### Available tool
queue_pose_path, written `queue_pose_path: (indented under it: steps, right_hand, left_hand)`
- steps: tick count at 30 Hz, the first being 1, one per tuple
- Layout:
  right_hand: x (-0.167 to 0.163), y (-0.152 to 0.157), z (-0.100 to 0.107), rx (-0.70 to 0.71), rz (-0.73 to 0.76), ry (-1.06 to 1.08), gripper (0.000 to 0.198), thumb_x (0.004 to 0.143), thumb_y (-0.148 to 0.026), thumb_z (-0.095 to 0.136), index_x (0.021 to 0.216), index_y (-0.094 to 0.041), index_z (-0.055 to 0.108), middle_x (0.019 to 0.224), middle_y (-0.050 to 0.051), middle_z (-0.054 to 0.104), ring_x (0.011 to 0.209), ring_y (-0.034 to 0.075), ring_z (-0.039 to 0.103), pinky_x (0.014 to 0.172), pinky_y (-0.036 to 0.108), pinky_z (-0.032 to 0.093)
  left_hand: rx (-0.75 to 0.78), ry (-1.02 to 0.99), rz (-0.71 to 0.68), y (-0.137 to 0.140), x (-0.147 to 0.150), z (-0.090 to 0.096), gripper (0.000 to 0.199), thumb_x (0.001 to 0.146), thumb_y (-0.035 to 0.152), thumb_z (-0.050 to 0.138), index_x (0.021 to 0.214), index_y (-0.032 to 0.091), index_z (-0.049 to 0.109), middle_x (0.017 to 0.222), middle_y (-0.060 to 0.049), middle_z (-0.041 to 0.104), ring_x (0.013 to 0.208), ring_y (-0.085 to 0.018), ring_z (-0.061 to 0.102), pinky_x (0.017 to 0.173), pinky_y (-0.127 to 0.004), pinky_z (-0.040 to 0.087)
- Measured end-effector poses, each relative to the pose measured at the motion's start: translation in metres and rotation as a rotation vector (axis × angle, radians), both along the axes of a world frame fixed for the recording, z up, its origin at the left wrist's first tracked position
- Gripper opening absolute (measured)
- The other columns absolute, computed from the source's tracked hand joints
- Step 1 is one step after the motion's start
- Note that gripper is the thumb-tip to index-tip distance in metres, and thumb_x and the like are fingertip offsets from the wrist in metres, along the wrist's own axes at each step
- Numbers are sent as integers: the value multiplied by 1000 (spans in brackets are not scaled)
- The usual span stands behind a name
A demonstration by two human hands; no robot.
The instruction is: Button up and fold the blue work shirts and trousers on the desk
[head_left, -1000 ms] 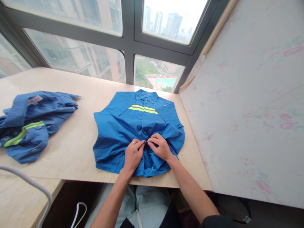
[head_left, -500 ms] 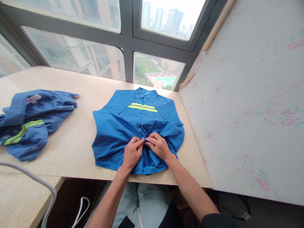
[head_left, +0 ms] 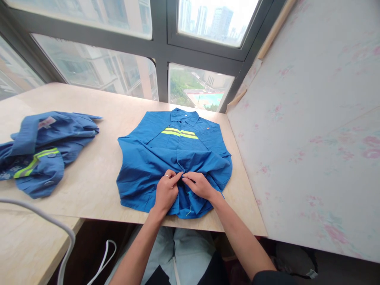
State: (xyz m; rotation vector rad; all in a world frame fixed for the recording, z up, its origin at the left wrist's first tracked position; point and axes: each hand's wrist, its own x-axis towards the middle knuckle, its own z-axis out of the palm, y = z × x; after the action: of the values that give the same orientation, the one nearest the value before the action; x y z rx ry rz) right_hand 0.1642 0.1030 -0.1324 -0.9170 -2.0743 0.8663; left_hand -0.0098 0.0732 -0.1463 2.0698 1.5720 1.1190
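1. The blue jacket (head_left: 175, 154) lies spread on the worktop (head_left: 101, 186), front side up, with its collar toward the far edge and its hem just inside the near edge. Probably it is placed so in order that both hands reach the front opening easily.

2. The left hand (head_left: 166, 192) is narrow: thumb and forefinger pinch the cloth at the front opening, in the lower part of the jacket.

3. The right hand (head_left: 198, 185) is also narrow and pinches cloth at the same opening. The fingertips of both hands almost meet, it seems to keep the two sides close together. Which small part is between them, I cannot tell.

4. The jacket lies directly under the hands: most of it extends beyond them toward the far edge, and a shorter part, with the hem, remains toward the near edge.

5. A second blue garment (head_left: 71, 138) lies crumpled farther left on the worktop, well apart from both hands, perhaps to leave them room.
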Motion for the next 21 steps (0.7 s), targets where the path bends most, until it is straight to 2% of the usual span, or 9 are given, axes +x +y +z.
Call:
queue_pose_path:
  steps: [6,10,14,17,21]
  right_hand:
    - [3,1,11,-204,64,65,28,96,-38,51,86,-18,69,78,1,66,72,15,58,71,27,47]
    - [8,0,13,-315,70,105,29,94,-41,54,90,-17,71,70,-2,60,62,12,49,61,24,42]
    - [12,-1,10,-362,-26,173,28,90,-43,59,94,-18,72,68,-1,60,59,11,47,56,24,39]
    - [11,0,6,-357,-140,225,26,85,-42,64,91,-18,71,69,-1,61,60,12,48,57,25,41]
    - [12,3,6,-419,-182,278,23,81,-42,64,84,-19,68,65,-2,57,57,12,44,53,24,36]
  left_hand:
    - [-31,-99,-38,-1,0,3,43,86,6,43,107,23,76,88,-3,59,79,-15,58,74,-27,48]
    - [-55,-238,-16,1,-1,7,36,87,9,44,96,22,76,84,-3,59,78,-15,59,74,-27,49]
    - [-80,-353,34,4,-4,13,33,87,10,44,91,22,74,84,-3,61,79,-16,60,76,-28,49]
    - [-88,-410,36,3,-6,17,25,90,18,48,92,21,72,87,-3,63,81,-16,60,78,-29,49]
    - [-121,-526,98,-1,-8,20,18,89,26,49,86,19,66,78,-1,60,73,-16,56,70,-28,47]
